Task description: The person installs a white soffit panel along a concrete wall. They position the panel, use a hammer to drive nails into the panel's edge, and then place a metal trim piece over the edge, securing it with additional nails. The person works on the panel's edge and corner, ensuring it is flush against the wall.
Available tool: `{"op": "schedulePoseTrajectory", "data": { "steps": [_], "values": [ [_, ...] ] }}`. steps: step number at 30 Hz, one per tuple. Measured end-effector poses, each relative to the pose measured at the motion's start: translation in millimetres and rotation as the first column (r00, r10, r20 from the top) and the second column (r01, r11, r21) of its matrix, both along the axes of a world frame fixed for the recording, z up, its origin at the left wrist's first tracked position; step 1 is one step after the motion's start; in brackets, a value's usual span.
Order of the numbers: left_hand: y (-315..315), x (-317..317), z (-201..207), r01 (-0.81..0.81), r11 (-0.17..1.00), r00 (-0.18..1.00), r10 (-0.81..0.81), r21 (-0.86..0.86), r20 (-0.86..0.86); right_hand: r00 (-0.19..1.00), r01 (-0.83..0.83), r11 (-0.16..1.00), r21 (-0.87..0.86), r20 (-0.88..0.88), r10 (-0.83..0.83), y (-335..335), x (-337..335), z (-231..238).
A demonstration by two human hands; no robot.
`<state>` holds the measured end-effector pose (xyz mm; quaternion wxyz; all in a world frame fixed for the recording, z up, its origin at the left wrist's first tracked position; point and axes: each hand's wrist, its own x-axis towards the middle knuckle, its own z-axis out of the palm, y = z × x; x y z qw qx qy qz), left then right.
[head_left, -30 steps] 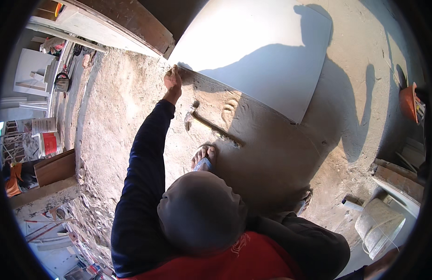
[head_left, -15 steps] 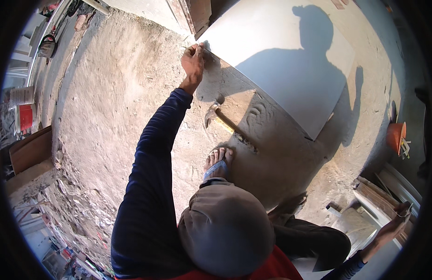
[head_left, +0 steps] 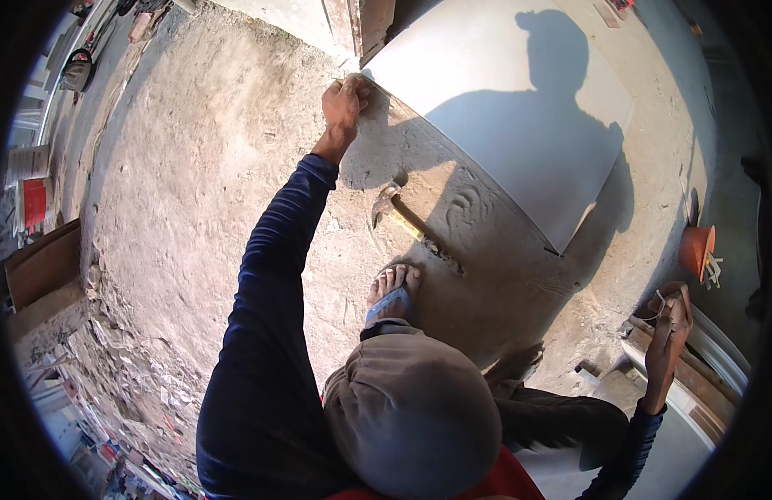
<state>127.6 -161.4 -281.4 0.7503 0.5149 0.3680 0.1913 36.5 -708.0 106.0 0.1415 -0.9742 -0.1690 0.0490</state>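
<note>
My left hand [head_left: 343, 104] reaches far forward to the ground, fingers pinched together beside the near-left corner of a large pale tile [head_left: 494, 150]. Whatever those fingers hold, if anything, is too small to make out. Out to the right, my right hand [head_left: 671, 325] is raised with its fingers closed on a thin pale string [head_left: 658, 303], which shows as a small loop. Between my foot and the tile lies a claw hammer [head_left: 411, 223] with a yellow and dark handle, touched by neither hand.
A door frame post [head_left: 343, 29] stands by the tile's corner. An orange bucket [head_left: 696, 252] and long boards [head_left: 711, 375] are at the right. Broken rubble [head_left: 127, 392] and a brown board [head_left: 42, 265] lie to the left. My shadow falls across the tile.
My right hand has moved forward and a little inward from the lower right, its fingers now gathered. My left hand stays by the tile's corner, only slightly shifted.
</note>
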Motion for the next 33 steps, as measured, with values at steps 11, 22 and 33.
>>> {"op": "schedulePoseTrajectory", "data": {
  "steps": [11,22,33],
  "values": [
    [-7,12,11,0.008,0.999,0.991,-0.001,0.049,-0.132,0.851,-0.463,0.878,0.118,-0.216,0.478,58,19,-64],
    [6,-9,6,-0.035,0.99,0.999,0.03,0.137,0.037,0.871,-0.395,0.756,0.521,-0.049,0.489,239,64,-224],
    [17,-35,14,0.129,0.987,0.962,-0.102,-0.092,0.253,0.972,-0.004,0.815,0.58,-0.191,0.141,420,102,-322]
  ]
}}
